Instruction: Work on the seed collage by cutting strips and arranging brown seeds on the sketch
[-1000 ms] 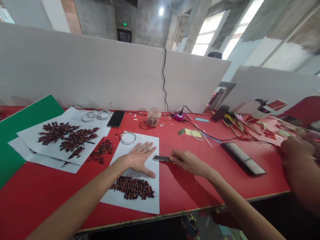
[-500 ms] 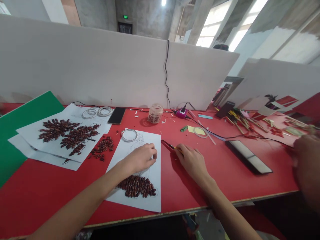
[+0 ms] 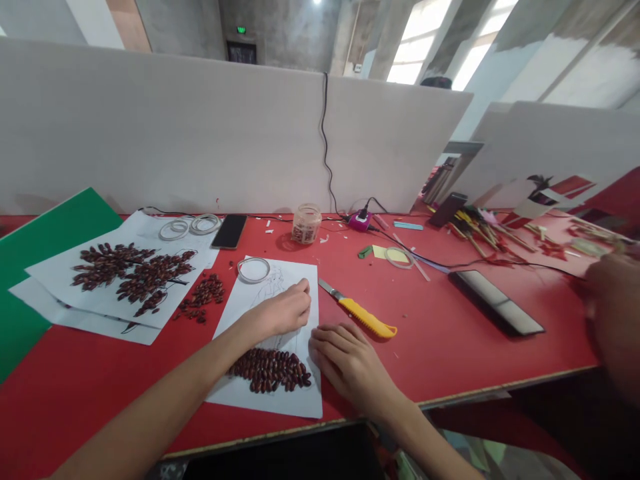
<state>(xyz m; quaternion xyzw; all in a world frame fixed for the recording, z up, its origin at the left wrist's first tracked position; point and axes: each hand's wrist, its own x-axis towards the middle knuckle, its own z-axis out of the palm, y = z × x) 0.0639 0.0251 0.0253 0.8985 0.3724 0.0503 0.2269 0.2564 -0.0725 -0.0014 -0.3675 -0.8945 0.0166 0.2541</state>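
Observation:
A white sheet with a pencil drawing (image 3: 310, 277) lies before me, its lower part covered by rows of dark brown seeds (image 3: 275, 370). Over the middle of the sheet, my left hand (image 3: 289, 308) is closed with its fingertips pinched together; whatever they hold is hidden. My right hand (image 3: 350, 357) rests flat at the sheet's right edge, fingers stretched out and holding nothing. Just beyond it, a yellow utility knife (image 3: 367, 317) lies on the red table, blade pointing to the far left. A loose pile of seeds (image 3: 203, 297) sits left of the sheet.
Seed-covered drawings (image 3: 150, 327) and a green board (image 3: 65, 230) lie left. Behind stand a phone (image 3: 230, 231), glass jar (image 3: 306, 225) and purple power adapter (image 3: 360, 220). A tape ring (image 3: 253, 270) rests on my sheet. Another person's hand (image 3: 613, 287) is at right, near a second phone (image 3: 497, 303).
My right hand has let go of the utility knife, leaving it on the table, and has moved left to the sheet's edge. My left hand stays over the drawing, still pinched.

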